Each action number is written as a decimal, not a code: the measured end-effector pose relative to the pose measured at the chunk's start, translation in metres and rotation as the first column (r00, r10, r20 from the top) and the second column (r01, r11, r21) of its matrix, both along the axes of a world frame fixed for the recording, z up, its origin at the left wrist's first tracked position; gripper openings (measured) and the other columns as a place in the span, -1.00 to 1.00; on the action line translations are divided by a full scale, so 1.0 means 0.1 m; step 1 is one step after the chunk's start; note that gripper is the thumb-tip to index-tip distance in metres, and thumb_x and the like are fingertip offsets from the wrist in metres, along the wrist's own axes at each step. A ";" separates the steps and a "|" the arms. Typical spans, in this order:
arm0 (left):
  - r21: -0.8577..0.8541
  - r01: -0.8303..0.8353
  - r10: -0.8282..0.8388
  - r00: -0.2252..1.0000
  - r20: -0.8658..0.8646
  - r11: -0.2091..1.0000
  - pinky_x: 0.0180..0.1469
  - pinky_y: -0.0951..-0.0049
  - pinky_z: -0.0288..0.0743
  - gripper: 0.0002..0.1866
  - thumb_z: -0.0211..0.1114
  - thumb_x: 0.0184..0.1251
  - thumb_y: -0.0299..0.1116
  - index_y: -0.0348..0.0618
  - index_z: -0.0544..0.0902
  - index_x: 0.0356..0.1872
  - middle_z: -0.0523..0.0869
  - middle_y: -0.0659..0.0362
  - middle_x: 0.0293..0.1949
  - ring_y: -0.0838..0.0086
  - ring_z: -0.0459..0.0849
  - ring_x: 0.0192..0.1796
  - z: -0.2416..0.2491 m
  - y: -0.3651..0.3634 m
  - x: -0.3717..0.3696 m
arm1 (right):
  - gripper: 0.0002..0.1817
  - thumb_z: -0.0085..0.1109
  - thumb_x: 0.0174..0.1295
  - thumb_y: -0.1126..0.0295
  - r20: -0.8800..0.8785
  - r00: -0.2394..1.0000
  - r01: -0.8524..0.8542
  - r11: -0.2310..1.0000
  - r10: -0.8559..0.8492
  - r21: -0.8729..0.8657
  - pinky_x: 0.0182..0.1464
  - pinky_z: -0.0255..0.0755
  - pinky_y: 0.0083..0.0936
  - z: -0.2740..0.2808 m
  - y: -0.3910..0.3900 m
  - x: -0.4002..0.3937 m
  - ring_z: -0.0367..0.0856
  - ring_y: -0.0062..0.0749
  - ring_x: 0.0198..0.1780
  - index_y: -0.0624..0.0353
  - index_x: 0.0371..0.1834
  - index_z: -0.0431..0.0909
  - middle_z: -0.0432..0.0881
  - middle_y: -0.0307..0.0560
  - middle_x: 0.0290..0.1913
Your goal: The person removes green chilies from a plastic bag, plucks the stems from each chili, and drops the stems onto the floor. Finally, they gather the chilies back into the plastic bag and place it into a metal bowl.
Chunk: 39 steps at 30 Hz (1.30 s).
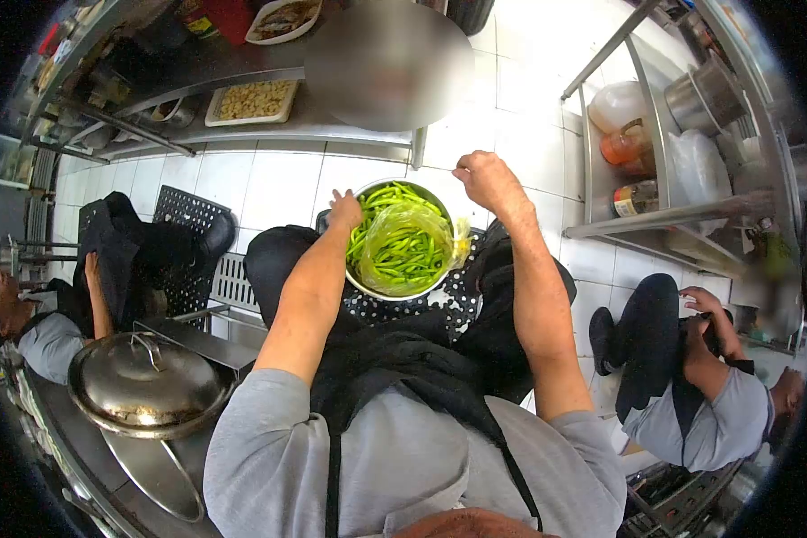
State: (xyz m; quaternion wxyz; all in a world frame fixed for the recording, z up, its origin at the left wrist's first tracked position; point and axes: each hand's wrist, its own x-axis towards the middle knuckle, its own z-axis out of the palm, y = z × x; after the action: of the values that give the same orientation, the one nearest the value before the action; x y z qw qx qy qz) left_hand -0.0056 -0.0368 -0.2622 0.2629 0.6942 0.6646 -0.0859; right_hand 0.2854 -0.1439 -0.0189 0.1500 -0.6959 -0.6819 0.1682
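Between my knees stands a round metal pot (351, 269) full of green chili peppers (390, 194). A clear plastic bag (460, 247), also with green peppers in it, lies inside the pot towards its right side. My left hand (343, 212) is at the pot's left rim, fingers apart, next to the peppers. To the right of the pot and a little beyond it, my right hand (486, 182) is raised with its fingers pressed together. Whatever is between those fingertips is too small to make out.
A lidded pan (148, 381) sits on the left counter. Shelves (663, 220) with bottles and a pot stand at the right. A tray of pale pieces (252, 102) rests on the shelf ahead. Seated people (717, 412) are on both sides.
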 end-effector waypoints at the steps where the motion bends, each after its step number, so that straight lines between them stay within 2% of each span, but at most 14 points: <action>1: 0.029 -0.020 0.023 0.997 -0.071 0.999 0.36 -0.09 0.29 -0.41 0.15 0.32 -0.25 -0.20 0.37 0.37 0.20 -0.22 0.45 -0.12 0.25 0.45 0.00 -0.14 0.00 | -0.77 0.18 0.26 0.28 0.003 1.000 -0.010 1.000 0.010 0.012 0.00 0.55 -0.13 -0.09 0.02 0.02 0.66 0.07 -0.10 0.22 -0.27 0.69 0.67 0.19 -0.20; 4: -0.441 0.200 -0.344 0.897 -0.277 0.875 0.46 -0.10 0.07 -0.30 0.08 0.38 0.00 -0.20 0.29 0.42 0.26 -0.03 0.46 0.00 0.18 0.47 -0.05 -0.17 0.10 | -0.76 0.23 0.22 0.27 0.017 1.000 0.009 1.000 -0.009 0.002 -0.01 0.56 -0.13 -0.30 0.08 0.04 0.67 0.06 -0.11 0.24 -0.25 0.68 0.67 0.20 -0.20; 7: 0.150 0.075 -0.061 0.994 -0.094 0.986 0.53 0.08 -0.06 -0.20 0.26 0.25 0.03 -0.27 0.29 0.41 0.18 -0.09 0.49 0.01 0.06 0.53 -1.31 -0.69 -0.13 | -0.80 0.31 0.11 0.33 0.066 0.997 -0.042 0.999 0.040 0.030 -0.02 0.56 -0.14 -0.35 0.11 0.01 0.66 0.06 -0.08 0.25 -0.30 0.67 0.65 0.18 -0.21; 14: -0.060 -0.192 0.198 0.972 0.125 0.980 0.49 0.00 0.07 -0.36 0.14 0.32 -0.37 -0.26 0.25 0.43 0.15 -0.07 0.50 0.04 0.06 0.55 -0.52 -0.86 0.09 | -0.77 0.27 0.18 0.32 0.005 1.000 -0.029 1.000 0.029 -0.008 -0.05 0.57 -0.12 -0.05 0.06 -0.16 0.68 0.12 -0.14 0.31 -0.29 0.67 0.66 0.24 -0.25; 17: 0.481 -0.145 0.190 0.981 -0.046 0.865 0.48 -0.07 0.04 -0.28 0.17 0.28 -0.37 -0.32 0.15 0.45 0.08 -0.14 0.51 -0.02 0.05 0.54 -0.63 -0.93 0.08 | -0.78 0.27 0.18 0.32 -0.009 1.000 -0.024 1.000 0.024 0.014 -0.05 0.57 -0.11 -0.05 0.04 -0.16 0.68 0.10 -0.14 0.29 -0.30 0.67 0.66 0.22 -0.26; 20: 0.374 -0.518 0.541 0.840 0.049 0.770 0.48 -0.08 0.03 -0.21 0.20 0.25 -0.37 -0.37 0.06 0.46 0.02 -0.21 0.51 -0.05 0.04 0.54 -0.12 -0.90 0.10 | -0.79 0.28 0.18 0.31 0.025 0.999 -0.046 0.999 0.045 0.028 -0.05 0.57 -0.12 -0.13 0.04 -0.10 0.68 0.09 -0.14 0.27 -0.32 0.67 0.66 0.21 -0.25; 22: 0.074 -0.751 0.744 0.660 0.110 0.656 0.47 -0.12 -0.01 -0.17 0.21 0.26 -0.27 -0.40 0.03 0.47 0.01 -0.22 0.51 -0.11 0.07 0.51 -1.06 -0.59 -0.23 | -0.78 0.29 0.17 0.29 0.032 0.997 -0.066 0.997 0.065 0.039 0.01 0.54 -0.13 -0.26 0.08 -0.02 0.65 0.07 -0.11 0.25 -0.31 0.66 0.66 0.19 -0.24; 24: -0.095 -0.628 0.630 0.776 -0.014 0.772 0.40 -0.30 0.03 -0.22 0.13 0.28 -0.18 -0.27 0.09 0.48 0.03 -0.13 0.52 -0.10 0.02 0.52 -1.11 -0.61 -0.21 | -0.74 0.26 0.20 0.25 0.036 0.999 -0.022 1.000 0.022 0.019 0.04 0.51 -0.15 -0.34 0.10 0.03 0.61 0.03 -0.05 0.21 -0.20 0.66 0.66 0.14 -0.16; 25: 0.130 -0.336 0.347 0.935 -0.073 0.933 0.38 -0.33 0.07 -0.24 0.13 0.27 -0.20 -0.19 0.12 0.48 0.03 -0.11 0.52 -0.11 0.01 0.52 -1.89 -0.66 -0.38 | -0.74 0.23 0.22 0.25 0.040 0.999 -0.029 0.999 0.027 0.040 0.03 0.51 -0.16 -0.29 0.08 0.03 0.61 0.03 -0.05 0.19 -0.17 0.67 0.67 0.13 -0.17; 28: 0.196 -0.491 0.459 0.868 0.187 0.849 0.19 -0.01 0.47 -0.62 0.16 0.16 -0.47 -0.20 0.51 0.05 0.54 -0.07 0.10 -0.09 0.40 0.30 -0.51 -0.91 -0.10 | -0.76 0.23 0.23 0.32 -0.046 0.998 -0.034 0.996 0.038 0.087 0.05 0.50 -0.14 -0.11 0.06 -0.02 0.64 0.07 -0.07 0.28 -0.19 0.68 0.68 0.19 -0.17; 29: -0.045 -0.504 0.499 0.830 0.249 0.862 0.34 -0.07 0.30 -0.52 0.14 0.28 -0.35 -0.12 0.44 0.25 0.38 -0.11 0.32 -0.08 0.23 0.44 0.03 -0.95 -0.04 | -0.77 0.23 0.23 0.35 -0.027 0.997 -0.065 0.996 0.067 0.063 0.05 0.51 -0.13 -0.05 0.08 -0.05 0.65 0.11 -0.09 0.31 -0.20 0.68 0.68 0.23 -0.17; 31: 0.197 -0.172 0.174 0.985 0.011 0.965 0.47 -0.20 -0.02 -0.42 0.04 0.44 -0.12 -0.02 0.28 0.44 0.05 -0.06 0.53 -0.02 -0.05 0.56 -0.45 -1.07 0.01 | -0.75 0.21 0.26 0.33 -0.040 0.998 -0.041 0.999 0.042 0.030 0.02 0.53 -0.14 0.13 0.07 -0.15 0.65 0.12 -0.09 0.31 -0.17 0.67 0.68 0.24 -0.18; 34: -0.046 -0.223 0.222 0.975 -0.019 0.974 0.48 -0.31 -0.32 -0.35 -0.16 0.53 0.06 0.04 0.11 0.54 -0.24 0.08 0.60 0.06 -0.30 0.60 -0.52 -0.96 0.05 | -0.74 0.19 0.27 0.32 -0.019 1.000 -0.011 1.000 0.011 0.022 0.02 0.53 -0.14 0.16 0.08 -0.13 0.65 0.12 -0.07 0.29 -0.13 0.67 0.68 0.25 -0.15; 39: -0.136 -0.065 0.042 0.986 -0.164 0.989 0.47 -0.35 -0.33 -0.31 -0.25 0.53 0.12 0.01 0.04 0.55 -0.20 0.13 0.60 0.04 -0.29 0.60 -0.34 -0.84 -0.03 | -0.75 0.18 0.28 0.33 0.005 1.000 -0.028 0.998 0.028 0.055 0.01 0.53 -0.13 0.14 0.07 -0.03 0.65 0.12 -0.08 0.27 -0.13 0.68 0.68 0.24 -0.14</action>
State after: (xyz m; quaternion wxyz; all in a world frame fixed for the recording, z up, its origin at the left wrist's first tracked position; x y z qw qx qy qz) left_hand -0.0087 -0.1205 -0.2962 0.2593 0.6465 0.6943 -0.1812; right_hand 0.2824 -0.1368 -0.0047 0.1653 -0.6823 -0.6961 0.1500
